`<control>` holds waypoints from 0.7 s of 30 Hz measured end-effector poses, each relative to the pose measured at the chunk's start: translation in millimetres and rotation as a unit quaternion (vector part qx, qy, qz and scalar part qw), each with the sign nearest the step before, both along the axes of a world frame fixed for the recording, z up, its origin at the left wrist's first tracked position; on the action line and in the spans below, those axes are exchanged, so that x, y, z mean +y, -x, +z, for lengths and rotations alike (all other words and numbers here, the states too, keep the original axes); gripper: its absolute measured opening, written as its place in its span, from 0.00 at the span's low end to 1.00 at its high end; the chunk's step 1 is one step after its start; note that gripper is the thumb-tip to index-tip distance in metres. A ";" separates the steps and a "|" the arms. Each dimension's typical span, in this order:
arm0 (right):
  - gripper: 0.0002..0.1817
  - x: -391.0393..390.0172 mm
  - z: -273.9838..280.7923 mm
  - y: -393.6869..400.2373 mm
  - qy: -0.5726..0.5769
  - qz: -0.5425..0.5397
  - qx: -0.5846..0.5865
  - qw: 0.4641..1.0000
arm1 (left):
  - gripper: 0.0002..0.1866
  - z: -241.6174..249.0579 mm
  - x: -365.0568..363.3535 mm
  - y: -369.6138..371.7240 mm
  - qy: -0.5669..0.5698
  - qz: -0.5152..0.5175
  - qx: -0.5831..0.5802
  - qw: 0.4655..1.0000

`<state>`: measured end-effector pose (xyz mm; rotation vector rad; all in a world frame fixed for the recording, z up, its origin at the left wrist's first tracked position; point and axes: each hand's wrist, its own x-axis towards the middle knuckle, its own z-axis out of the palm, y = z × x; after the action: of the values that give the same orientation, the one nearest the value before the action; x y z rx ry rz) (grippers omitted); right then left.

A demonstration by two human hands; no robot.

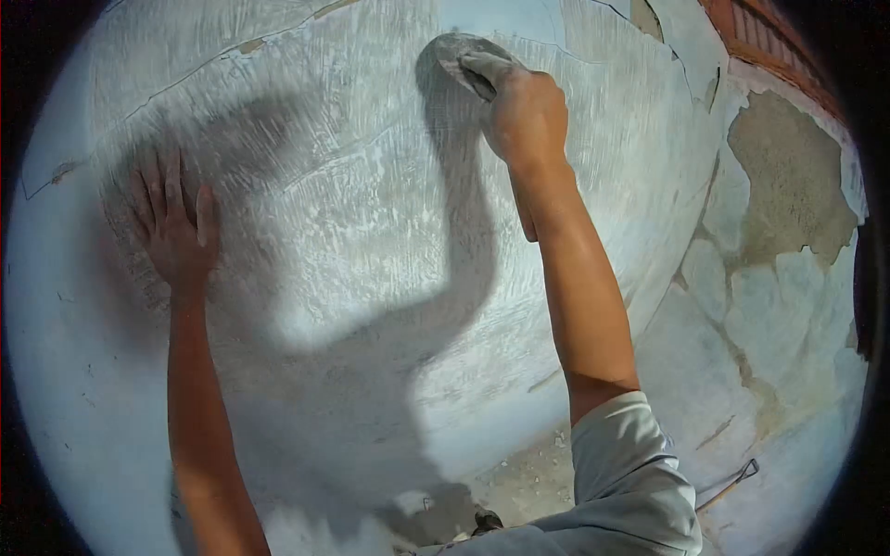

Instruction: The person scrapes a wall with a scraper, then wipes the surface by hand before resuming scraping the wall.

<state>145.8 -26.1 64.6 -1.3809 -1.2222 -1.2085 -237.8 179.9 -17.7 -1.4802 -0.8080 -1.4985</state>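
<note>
My right hand [528, 111] is raised high against the wall and closed round a scraper. The scraper [454, 54] has a flat, rounded grey blade that lies close to the wall, and what looks like its handle end shows below my wrist. Grey dust coats the fingers near the blade. To the left, my left hand [181, 227] rests flat on the wall with its fingers spread, holding nothing. The pale wall [362, 241] carries many short scrape marks between and around both hands. Shadows of my arms and head fall across it.
Cracks run across the upper wall. At the right, a bare brown patch [788, 176] shows beside a reddish-brown slatted frame [779, 46]. A long-handled tool with a D-shaped grip [742, 473] leans low at the right. Debris litters the ground [533, 477] near a dark shoe [487, 522].
</note>
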 end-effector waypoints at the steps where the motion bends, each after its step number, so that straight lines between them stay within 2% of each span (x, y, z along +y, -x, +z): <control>1: 0.24 2.1 -3.6 -5.2 0.001 0.005 -0.007 1.000 | 0.37 1.2 1.1 -0.3 -0.003 -0.006 -0.001 1.000; 3: 0.24 -1.1 -21.1 -3.6 0.007 0.018 0.008 1.000 | 0.37 -0.7 -0.7 0.5 -0.001 -0.007 0.000 1.000; 6: 0.23 0.4 -33.0 -4.1 -0.039 0.048 -0.045 0.997 | 0.36 -0.8 -0.8 1.0 -0.002 0.003 -0.004 1.000; 10: 0.23 -7.7 11.2 10.5 0.058 -0.047 0.053 0.996 | 0.35 -1.1 3.7 2.0 -0.002 0.007 -0.001 1.000; 14: 0.23 4.9 -36.2 -7.1 -0.013 0.041 -0.019 0.999 | 0.34 -2.0 0.2 0.0 -0.003 0.012 -0.009 1.000; 15: 0.24 4.0 -40.7 -3.0 -0.032 0.036 -0.039 0.998 | 0.34 -1.9 -0.2 0.9 -0.003 0.009 -0.008 1.000; 19: 0.22 2.5 -4.4 5.2 0.015 0.013 0.003 1.000 | 0.34 0.7 -1.6 -0.6 -0.002 0.019 -0.005 1.000; 21: 0.21 8.2 -6.4 -1.5 -0.015 0.018 -0.027 0.999 | 0.34 0.7 -1.5 -1.1 0.003 0.030 -0.008 1.000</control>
<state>147.4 -17.9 58.2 -1.3066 -1.2563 -1.2408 -236.7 178.5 -17.0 -1.4379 -0.8584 -1.4665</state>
